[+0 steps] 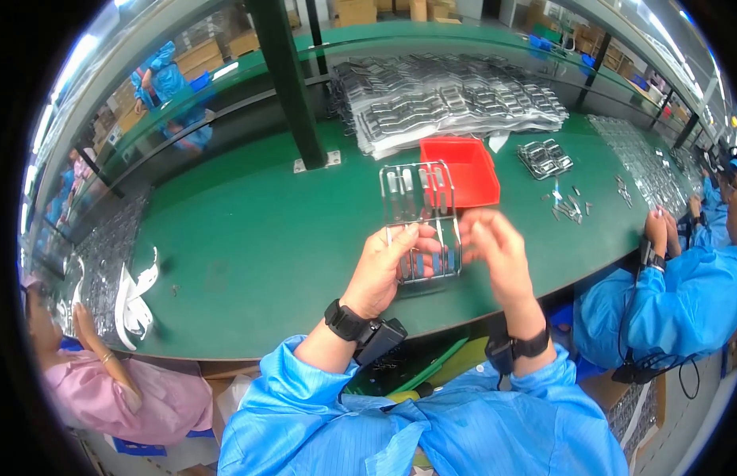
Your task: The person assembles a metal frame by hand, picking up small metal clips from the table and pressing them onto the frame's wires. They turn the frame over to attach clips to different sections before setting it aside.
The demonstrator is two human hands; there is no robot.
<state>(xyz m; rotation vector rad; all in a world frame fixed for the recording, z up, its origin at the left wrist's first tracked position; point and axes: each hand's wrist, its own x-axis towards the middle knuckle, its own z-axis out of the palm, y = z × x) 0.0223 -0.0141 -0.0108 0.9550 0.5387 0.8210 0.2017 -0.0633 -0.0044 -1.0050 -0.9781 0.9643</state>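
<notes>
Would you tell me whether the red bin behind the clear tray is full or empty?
Empty as far as visible: the red bin shows only bare red floor; the clear tray hides its near-left corner.

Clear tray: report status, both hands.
Left hand grips clear tray at its lower edge. Right hand at tray's right side, contact blurred. Tray held above green table; red bin just behind.
</notes>
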